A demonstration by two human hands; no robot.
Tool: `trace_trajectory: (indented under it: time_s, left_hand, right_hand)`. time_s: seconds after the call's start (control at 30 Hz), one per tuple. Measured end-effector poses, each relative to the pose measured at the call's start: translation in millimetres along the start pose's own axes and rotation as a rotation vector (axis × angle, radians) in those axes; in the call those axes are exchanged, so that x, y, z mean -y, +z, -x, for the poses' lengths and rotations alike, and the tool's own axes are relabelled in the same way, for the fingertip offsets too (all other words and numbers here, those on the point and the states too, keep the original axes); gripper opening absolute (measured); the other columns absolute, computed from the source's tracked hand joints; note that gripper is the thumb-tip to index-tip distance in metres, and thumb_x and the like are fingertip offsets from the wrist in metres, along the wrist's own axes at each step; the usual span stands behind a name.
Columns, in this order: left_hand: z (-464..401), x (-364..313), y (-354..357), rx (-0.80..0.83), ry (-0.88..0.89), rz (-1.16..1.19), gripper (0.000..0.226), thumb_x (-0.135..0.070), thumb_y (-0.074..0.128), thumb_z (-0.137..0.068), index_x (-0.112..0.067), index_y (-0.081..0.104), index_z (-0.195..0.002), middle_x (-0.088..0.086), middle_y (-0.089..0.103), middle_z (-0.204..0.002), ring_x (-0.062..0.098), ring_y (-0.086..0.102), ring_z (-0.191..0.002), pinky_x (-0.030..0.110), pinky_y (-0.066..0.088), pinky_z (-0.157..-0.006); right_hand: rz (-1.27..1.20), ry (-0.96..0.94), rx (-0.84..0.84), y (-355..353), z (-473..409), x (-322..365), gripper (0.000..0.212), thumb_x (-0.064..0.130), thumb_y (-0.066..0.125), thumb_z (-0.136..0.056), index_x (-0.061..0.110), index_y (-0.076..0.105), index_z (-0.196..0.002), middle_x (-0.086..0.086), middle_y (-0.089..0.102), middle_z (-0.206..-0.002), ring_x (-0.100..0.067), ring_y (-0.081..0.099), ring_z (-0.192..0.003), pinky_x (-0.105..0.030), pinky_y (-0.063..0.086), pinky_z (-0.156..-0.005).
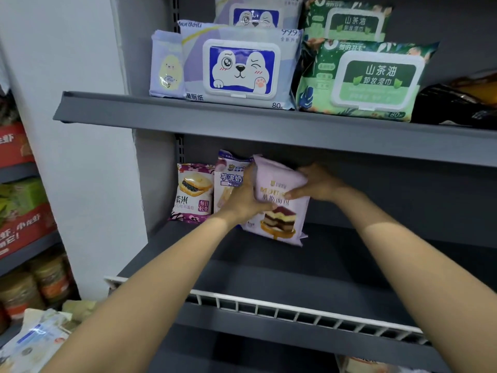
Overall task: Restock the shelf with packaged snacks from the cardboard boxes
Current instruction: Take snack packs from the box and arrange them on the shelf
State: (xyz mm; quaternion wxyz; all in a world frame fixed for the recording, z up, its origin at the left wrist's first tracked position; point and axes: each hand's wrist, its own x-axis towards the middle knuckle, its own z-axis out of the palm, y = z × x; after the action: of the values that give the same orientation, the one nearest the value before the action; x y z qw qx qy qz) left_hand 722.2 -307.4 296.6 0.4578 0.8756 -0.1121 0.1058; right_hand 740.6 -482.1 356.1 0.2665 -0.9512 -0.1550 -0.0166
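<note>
Taking the pink mousse-cake bread packet as the landmark: farthest to its left on the grey middle shelf stands the purple-rice toast packet, upright against the back panel; next comes the taro milk bread packet, also upright and touching the landmark's left edge, partly covered by it. The left hand holds the landmark's left edge, thumb across the front face and fingers hidden behind, so it grips the packet rather than lying flat on it. The packet itself stands on its bottom seam on the shelf floor, its long axis near vertical but leaning, the top tipped leftward toward the taro packet and the bottom kicked out to the right. The right hand grips the upper right edge, fingers curled round to the front face just under the printed name. Both hands are on it, the left lower and the right higher, at about the same reach. To the right of the landmark the shelf runs on bare and dark. The move ahead looks like settling the packet upright as third in the row, so what counts is that lean: the bottom probably has to slide left and back until the face stands square beside the taro packet. Above the landmark, the upper shelf carries wet-wipe packs.
</note>
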Motion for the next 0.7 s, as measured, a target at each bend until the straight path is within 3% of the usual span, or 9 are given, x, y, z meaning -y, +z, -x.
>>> trace_trajectory:
  time_s: [0.13, 0.3, 0.5, 0.6, 0.7]
  left_hand:
    - [1, 12, 21, 0.042, -0.097, -0.039, 0.108, -0.004, 0.071, -0.080, -0.021, -0.010, -0.149, 0.012, 0.044, -0.143, 0.028, 0.048, -0.127, 0.031, 0.042, -0.100]
    - [-3, 17, 30, -0.059, -0.092, 0.030, 0.106, -0.003, 0.072, -0.079, -0.021, -0.004, -0.150, 0.011, 0.050, -0.137, 0.025, 0.050, -0.124, 0.029, 0.041, -0.099]
    - [-3, 8, 42, -0.060, -0.123, -0.025, 0.105, -0.007, 0.070, -0.081, -0.017, -0.008, -0.150, 0.014, 0.055, -0.132, 0.028, 0.054, -0.119, 0.028, 0.043, -0.096]
    - [4, 3, 38, -0.076, -0.150, -0.052, 0.094, -0.006, 0.068, -0.083, -0.014, 0.002, -0.150, 0.014, 0.048, -0.137, 0.029, 0.050, -0.124, 0.030, 0.042, -0.097]
    - [18, -7, 27, -0.155, -0.154, -0.216, 0.068, -0.011, 0.063, -0.086, -0.007, 0.025, -0.142, 0.015, 0.048, -0.135, 0.033, 0.048, -0.124, 0.034, 0.042, -0.096]
  right_hand:
    - [0.283, 0.054, -0.181, 33, -12, -10, 0.053, 0.031, 0.071, -0.081, 0.020, 0.053, -0.130, -0.008, 0.057, -0.129, -0.027, 0.053, -0.117, -0.038, 0.048, -0.095]
    - [0.300, -0.026, -0.397, 48, -8, -17, 0.051, 0.022, 0.066, -0.086, 0.018, 0.050, -0.134, -0.009, 0.046, -0.139, -0.028, 0.035, -0.132, -0.038, 0.042, -0.100]
    - [0.335, -0.003, -0.450, 58, -3, -24, 0.059, 0.017, 0.062, -0.089, 0.017, 0.037, -0.142, -0.010, 0.037, -0.145, -0.029, 0.031, -0.135, -0.043, 0.037, -0.106]
    - [0.338, -0.068, -0.479, 59, 9, -23, 0.064, 0.015, 0.061, -0.089, 0.016, 0.031, -0.145, -0.011, 0.031, -0.147, -0.029, 0.029, -0.137, -0.040, 0.034, -0.108]
    - [0.293, -0.182, -0.496, 59, 28, -15, 0.059, 0.010, 0.057, -0.090, 0.012, 0.033, -0.144, -0.012, 0.032, -0.147, -0.029, 0.031, -0.136, -0.038, 0.033, -0.109]
